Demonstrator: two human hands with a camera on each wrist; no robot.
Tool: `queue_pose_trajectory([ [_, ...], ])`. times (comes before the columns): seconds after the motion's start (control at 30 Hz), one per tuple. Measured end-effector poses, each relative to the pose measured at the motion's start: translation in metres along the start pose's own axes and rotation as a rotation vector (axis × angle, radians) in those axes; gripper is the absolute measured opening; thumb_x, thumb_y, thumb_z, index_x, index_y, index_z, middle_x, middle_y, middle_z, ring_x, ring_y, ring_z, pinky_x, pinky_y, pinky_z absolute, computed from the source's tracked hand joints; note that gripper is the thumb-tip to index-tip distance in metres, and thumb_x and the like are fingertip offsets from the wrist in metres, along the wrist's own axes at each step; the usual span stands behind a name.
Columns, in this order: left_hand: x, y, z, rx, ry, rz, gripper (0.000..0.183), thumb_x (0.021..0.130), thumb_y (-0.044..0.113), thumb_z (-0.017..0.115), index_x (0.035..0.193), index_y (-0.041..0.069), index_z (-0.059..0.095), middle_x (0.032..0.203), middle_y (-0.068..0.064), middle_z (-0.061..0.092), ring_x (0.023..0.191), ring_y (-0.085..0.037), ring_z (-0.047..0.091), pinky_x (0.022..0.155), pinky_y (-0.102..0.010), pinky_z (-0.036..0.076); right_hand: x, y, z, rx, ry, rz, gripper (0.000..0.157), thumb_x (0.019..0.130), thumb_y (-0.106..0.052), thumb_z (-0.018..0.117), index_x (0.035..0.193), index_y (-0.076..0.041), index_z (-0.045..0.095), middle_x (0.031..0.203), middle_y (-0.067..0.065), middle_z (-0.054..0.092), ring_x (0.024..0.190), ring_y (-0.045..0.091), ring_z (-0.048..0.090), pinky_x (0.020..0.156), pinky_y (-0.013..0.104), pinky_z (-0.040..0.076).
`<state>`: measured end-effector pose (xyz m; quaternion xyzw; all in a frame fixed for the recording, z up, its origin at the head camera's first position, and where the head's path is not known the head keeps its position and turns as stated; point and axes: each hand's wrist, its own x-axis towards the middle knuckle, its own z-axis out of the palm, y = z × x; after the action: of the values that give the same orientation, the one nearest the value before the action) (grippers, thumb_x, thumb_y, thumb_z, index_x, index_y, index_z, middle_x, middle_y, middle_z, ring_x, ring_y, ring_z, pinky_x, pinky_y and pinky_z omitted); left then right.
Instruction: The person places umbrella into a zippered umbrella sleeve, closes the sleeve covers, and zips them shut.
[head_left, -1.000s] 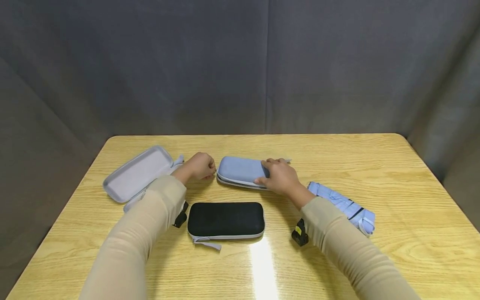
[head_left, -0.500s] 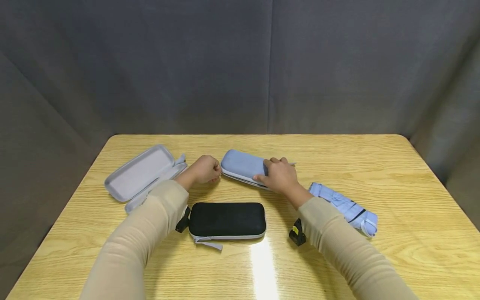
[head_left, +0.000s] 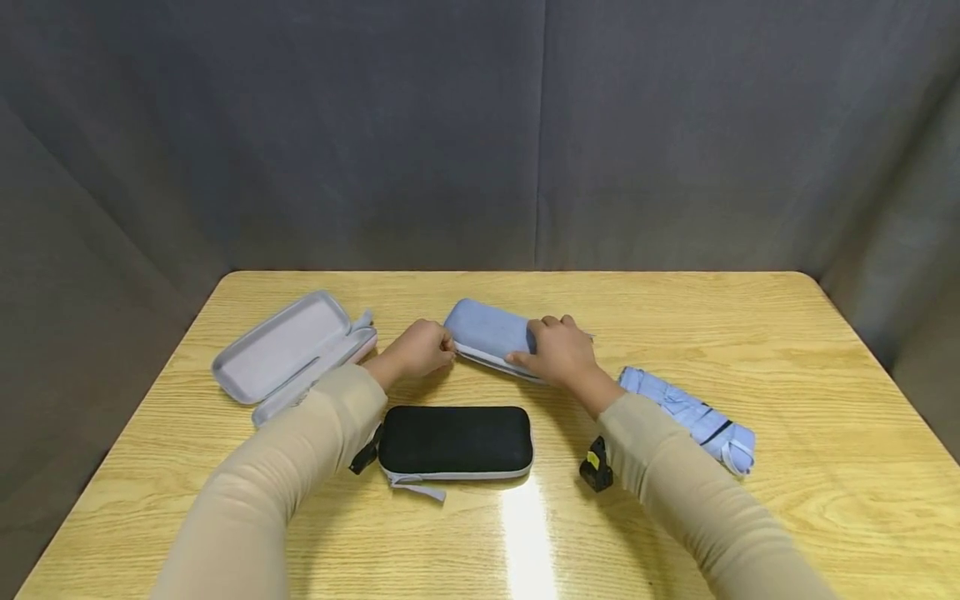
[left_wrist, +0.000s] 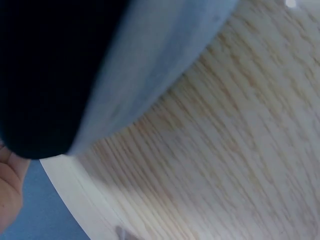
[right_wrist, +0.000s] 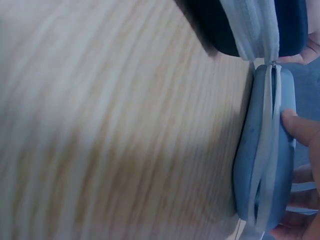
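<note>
A blue zippered hard case (head_left: pixel 487 327) lies slantwise at mid-table in the head view. My left hand (head_left: pixel 422 348), fingers curled, pinches the zipper pull at its left front corner; the pull itself is hidden by the fingers. My right hand (head_left: pixel 561 352) grips the case's right end, thumb at the front and fingers over the top. In the right wrist view the case's pale zipper (right_wrist: pixel 267 150) has a gap between its tapes, and the right thumb (right_wrist: pixel 300 127) rests on the lid. The left wrist view shows only part of the left hand (left_wrist: pixel 9 192).
A black zippered case (head_left: pixel 455 442) lies in front of both hands. An opened grey case (head_left: pixel 281 346) stands at the left, partly behind the left sleeve. A folded blue umbrella (head_left: pixel 693 417) lies at the right, beside the right forearm. Dark curtain hangs behind the table.
The blue case has turned, its left end swinging away and right. My left hand has moved right along its front edge, and the front gap has narrowed. The right hand stays on it.
</note>
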<state>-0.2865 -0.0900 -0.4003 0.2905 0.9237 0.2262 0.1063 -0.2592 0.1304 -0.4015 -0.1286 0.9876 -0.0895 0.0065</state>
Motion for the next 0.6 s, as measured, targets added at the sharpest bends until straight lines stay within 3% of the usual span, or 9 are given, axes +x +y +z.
queue_pose_trajectory([
  [0.13, 0.003, 0.001, -0.001, -0.012, 0.019, -0.013, 0.019, 0.082, 0.005, 0.054, 0.065, 0.003, 0.061, 0.055, 0.000, 0.053, 0.047, -0.009, 0.038, 0.061, -0.024, 0.039, -0.001, 0.011, 0.000, 0.104, -0.009, -0.042, 0.067, 0.076, -0.048, 0.058, 0.124, -0.003, 0.044, 0.120, 0.017, 0.044, 0.106, 0.032, 0.039, 0.079, 0.046, 0.039],
  [0.33, 0.008, 0.001, -0.009, 0.016, 0.017, -0.059, 0.017, 0.082, 0.004, 0.053, 0.067, 0.004, 0.062, 0.069, 0.001, 0.059, 0.061, -0.010, 0.046, 0.072, -0.028, 0.042, -0.001, 0.025, -0.002, 0.257, -0.077, -0.116, 0.068, 0.076, -0.037, 0.063, 0.129, -0.003, 0.038, 0.128, 0.018, 0.037, 0.116, 0.035, 0.031, 0.090, 0.049, 0.029],
  [0.53, 0.016, -0.004, -0.015, 0.093, 0.025, -0.065, 0.033, 0.080, -0.001, 0.048, 0.051, 0.010, 0.039, 0.049, 0.003, 0.030, 0.048, -0.011, 0.025, 0.056, -0.025, 0.030, -0.003, 0.024, -0.005, 0.280, -0.126, -0.157, 0.076, 0.070, -0.041, 0.068, 0.130, -0.005, 0.038, 0.120, 0.017, 0.042, 0.106, 0.030, 0.040, 0.085, 0.041, 0.037],
  [0.6, 0.021, -0.006, -0.017, 0.120, 0.025, -0.082, 0.031, 0.080, -0.001, 0.049, 0.053, 0.011, 0.039, 0.050, 0.001, 0.031, 0.050, -0.012, 0.027, 0.055, -0.024, 0.029, -0.004, 0.022, -0.006, 0.275, -0.132, -0.175, 0.078, 0.067, -0.041, 0.070, 0.129, -0.006, 0.039, 0.114, 0.015, 0.044, 0.099, 0.027, 0.044, 0.079, 0.037, 0.040],
])
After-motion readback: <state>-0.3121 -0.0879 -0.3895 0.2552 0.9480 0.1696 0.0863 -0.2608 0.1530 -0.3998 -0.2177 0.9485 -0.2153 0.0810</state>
